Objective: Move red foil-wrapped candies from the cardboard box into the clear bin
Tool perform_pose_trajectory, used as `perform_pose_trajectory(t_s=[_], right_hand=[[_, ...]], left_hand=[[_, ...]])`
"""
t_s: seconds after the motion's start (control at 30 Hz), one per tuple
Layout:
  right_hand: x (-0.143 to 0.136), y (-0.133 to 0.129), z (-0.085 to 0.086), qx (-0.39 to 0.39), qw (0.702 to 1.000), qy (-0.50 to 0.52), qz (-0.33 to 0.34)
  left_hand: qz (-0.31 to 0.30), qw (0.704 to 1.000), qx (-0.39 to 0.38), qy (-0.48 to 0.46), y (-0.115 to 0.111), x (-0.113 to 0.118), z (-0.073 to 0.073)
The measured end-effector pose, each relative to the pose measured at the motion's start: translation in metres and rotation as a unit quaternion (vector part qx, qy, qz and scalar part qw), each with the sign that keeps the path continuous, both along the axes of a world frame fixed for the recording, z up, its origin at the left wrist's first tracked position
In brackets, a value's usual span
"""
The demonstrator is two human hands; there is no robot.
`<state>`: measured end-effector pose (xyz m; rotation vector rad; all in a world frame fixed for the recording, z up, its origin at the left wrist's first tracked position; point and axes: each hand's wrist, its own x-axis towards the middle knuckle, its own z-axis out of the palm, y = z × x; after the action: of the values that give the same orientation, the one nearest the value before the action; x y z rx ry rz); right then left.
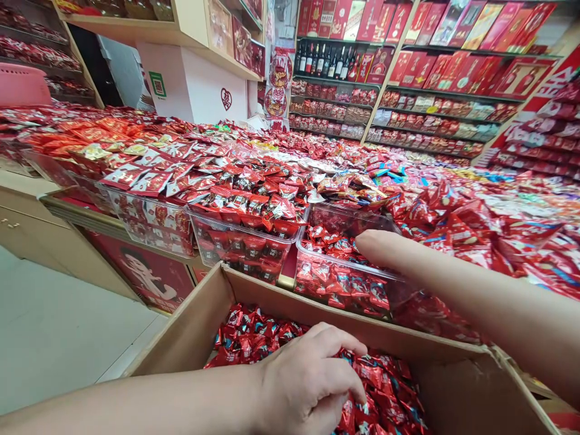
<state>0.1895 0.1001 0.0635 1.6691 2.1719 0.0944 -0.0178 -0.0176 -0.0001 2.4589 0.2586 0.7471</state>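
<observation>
Red-wrapped candies (380,386) with bits of blue fill the bottom of an open cardboard box (290,305) in front of me. My left hand (317,371) reaches into this box, its fingers bent and apart, resting on the candies. Past the box's far side stands a clear plastic bin (344,266) of similar red-wrapped candies. My right hand (374,244) is bent down at the wrist over that bin. Its fingers are hidden, so I cannot see whether they hold anything.
Left of that bin stands another clear bin (244,241) heaped with dark red candies. Packets in many bins cover the long counter. Large red packets (475,229) are piled at the right. Shelves (335,78) with bottles and boxes line the back. Tiled floor (54,326) shows at left.
</observation>
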Motion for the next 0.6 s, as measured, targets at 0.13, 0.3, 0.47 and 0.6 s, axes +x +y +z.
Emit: perform_pose_trajectory(t_s=[0.13,0.3,0.47,0.6], right_hand=[[-0.012,0.001,0.016,-0.005,0.997,0.072,0.026],[-0.034,-0.001,0.015,-0.091,0.979,0.176,0.049],[-0.045,-0.003,0.006,-0.118,0.971,0.205,0.038],[-0.045,-0.004,0.005,-0.111,0.967,0.228,0.041]], left_hand=[[-0.011,1.000,-0.002,0.018,0.000,0.001,-0.003],[-0.012,0.999,0.006,0.032,0.001,0.002,-0.008],[-0.008,0.998,0.014,0.055,0.002,0.001,-0.013],[-0.016,0.997,0.018,0.074,0.003,0.002,-0.012]])
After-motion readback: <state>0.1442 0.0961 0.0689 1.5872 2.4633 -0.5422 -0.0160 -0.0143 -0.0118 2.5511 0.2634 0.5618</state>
